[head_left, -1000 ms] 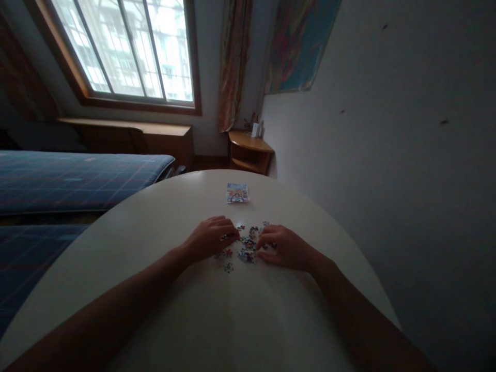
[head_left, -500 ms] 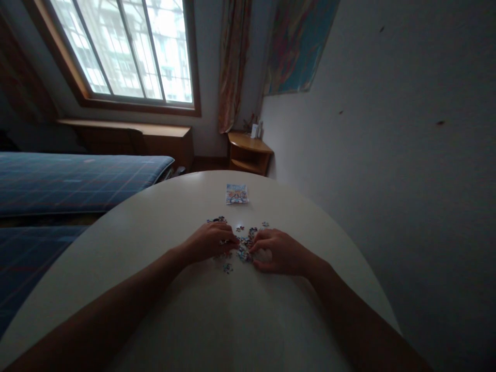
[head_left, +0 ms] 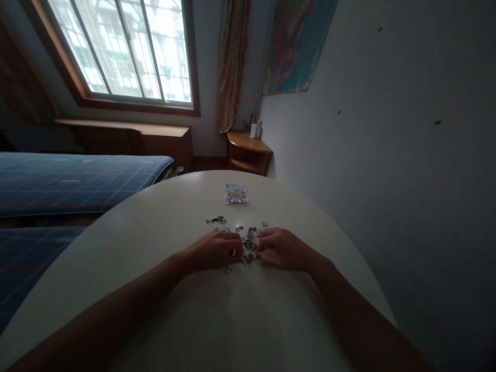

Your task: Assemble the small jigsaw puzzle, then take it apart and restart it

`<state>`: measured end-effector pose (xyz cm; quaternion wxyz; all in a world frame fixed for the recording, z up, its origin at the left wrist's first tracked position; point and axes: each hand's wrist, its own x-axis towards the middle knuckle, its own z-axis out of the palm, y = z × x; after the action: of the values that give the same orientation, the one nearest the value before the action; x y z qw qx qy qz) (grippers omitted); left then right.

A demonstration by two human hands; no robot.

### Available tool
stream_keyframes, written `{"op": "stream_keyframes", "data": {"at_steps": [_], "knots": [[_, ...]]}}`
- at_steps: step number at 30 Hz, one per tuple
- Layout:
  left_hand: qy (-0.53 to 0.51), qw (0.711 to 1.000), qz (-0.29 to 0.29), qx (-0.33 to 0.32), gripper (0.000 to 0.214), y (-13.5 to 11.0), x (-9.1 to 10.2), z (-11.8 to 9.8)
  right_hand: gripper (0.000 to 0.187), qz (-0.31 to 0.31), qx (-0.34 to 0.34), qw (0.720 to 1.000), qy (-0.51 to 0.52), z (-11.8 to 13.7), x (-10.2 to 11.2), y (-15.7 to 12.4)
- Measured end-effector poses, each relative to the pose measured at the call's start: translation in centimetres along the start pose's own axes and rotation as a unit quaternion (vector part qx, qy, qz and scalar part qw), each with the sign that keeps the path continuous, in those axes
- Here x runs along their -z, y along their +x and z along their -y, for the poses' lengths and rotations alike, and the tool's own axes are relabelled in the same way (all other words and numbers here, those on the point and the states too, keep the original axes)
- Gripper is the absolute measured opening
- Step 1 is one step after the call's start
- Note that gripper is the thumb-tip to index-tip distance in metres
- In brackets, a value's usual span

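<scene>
Small multicoloured jigsaw puzzle pieces [head_left: 249, 243] lie in a loose heap between my two hands. My left hand [head_left: 220, 250] rests at the heap's left side, thumb and fingers closed together; whatever is between the tips is too small to make out. On the right side, my right hand [head_left: 282, 249] has its thumb and forefinger pinched on a small dark puzzle piece [head_left: 258, 256]. More pieces [head_left: 216, 220] lie beyond my left hand, and a few [head_left: 227, 269] lie just on the near side of it.
A small printed packet [head_left: 235, 194] lies farther back on the round white table [head_left: 174, 206]. Beyond the table's left edge is a bed with a blue checked mattress [head_left: 77, 181]. A wooden corner shelf [head_left: 248, 144] stands past the far edge, and a wall [head_left: 372, 170] rises on the right.
My left hand has moved slightly nearer and right, uncovering pieces beyond it. My right hand has drawn a little to the right, its thumb and forefinger closing together.
</scene>
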<state>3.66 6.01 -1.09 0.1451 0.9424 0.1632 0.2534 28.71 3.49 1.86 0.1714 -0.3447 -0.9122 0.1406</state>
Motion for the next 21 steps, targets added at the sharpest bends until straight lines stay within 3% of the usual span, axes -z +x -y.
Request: {"op": "stream_keyframes", "data": {"at_steps": [8,12,14,17,21], "knots": [[0.032,0.997,0.064,-0.031,0.02,-0.1,-0.4,-1.2,0.009,0.028,-0.023,0.999,0.008,-0.4,0.0,0.0],[0.048,0.998,0.039,-0.023,0.021,0.1,0.4,-1.5,0.019,0.03,-0.022,0.999,0.035,-0.6,-0.1,-0.1],[0.082,0.997,0.006,0.012,0.02,0.0,1.2,-1.5,0.018,0.033,-0.026,0.998,0.041,-0.6,-0.2,-0.1],[0.131,0.983,-0.037,0.121,0.013,-0.6,2.4,-1.1,0.014,0.036,-0.036,0.998,0.047,-0.5,-0.2,0.0],[0.16,0.964,-0.034,0.207,0.009,-2.4,2.7,-0.8,0.009,0.043,-0.039,0.997,0.05,-0.3,0.1,0.0]]}}
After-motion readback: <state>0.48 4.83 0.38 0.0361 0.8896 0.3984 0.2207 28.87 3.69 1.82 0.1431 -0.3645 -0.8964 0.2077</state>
